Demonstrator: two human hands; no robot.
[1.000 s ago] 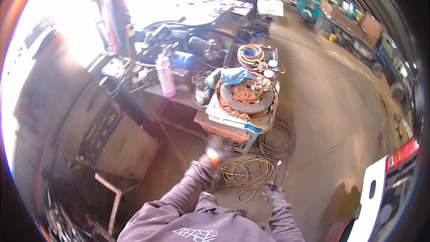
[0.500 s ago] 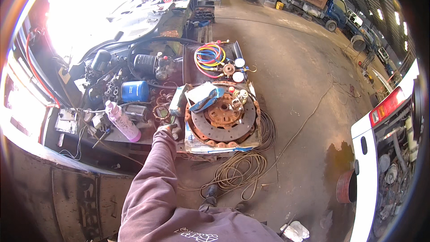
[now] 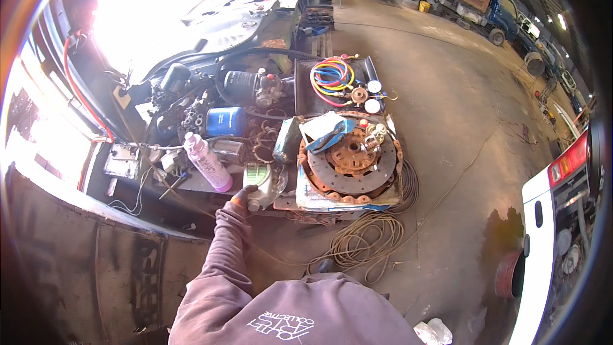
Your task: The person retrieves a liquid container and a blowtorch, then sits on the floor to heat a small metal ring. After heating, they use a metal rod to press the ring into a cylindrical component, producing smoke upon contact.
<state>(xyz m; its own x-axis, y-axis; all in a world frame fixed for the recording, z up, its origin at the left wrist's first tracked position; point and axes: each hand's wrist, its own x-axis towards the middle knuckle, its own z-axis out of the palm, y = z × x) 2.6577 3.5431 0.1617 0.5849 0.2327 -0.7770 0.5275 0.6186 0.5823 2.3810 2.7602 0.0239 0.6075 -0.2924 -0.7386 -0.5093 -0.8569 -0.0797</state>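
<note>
One of the hands shows in the head view: the left hand (image 3: 241,196), just left of the middle of the frame, at the front edge of the desk (image 3: 187,184). Its fingers look curled partway round the near end of a pale jug (image 3: 257,177) with a green label, so it seems to have hold of it. The right hand is out of the frame, so how far open it is, or what it has hold of, I cannot tell. As a judgement, getting a grip on the jug looks done, while taking it away from the desk does not; whether it rests there or is lifted a little cannot be told, nor whether its cap is on. To its left stands a pink bottle (image 3: 208,165), slightly tilted in the view, with a blue filter (image 3: 226,121) above that. Right of the jug, near the centre, a clutch disc (image 3: 348,181) lies flat with small parts on top, and nothing there is touched by the left hand. Above the disc, coloured hoses (image 3: 333,78) lie looped in a black tray (image 3: 304,98). Below the disc in the frame, a brown hose (image 3: 361,236) lies coiled on the floor (image 3: 447,230).
</note>
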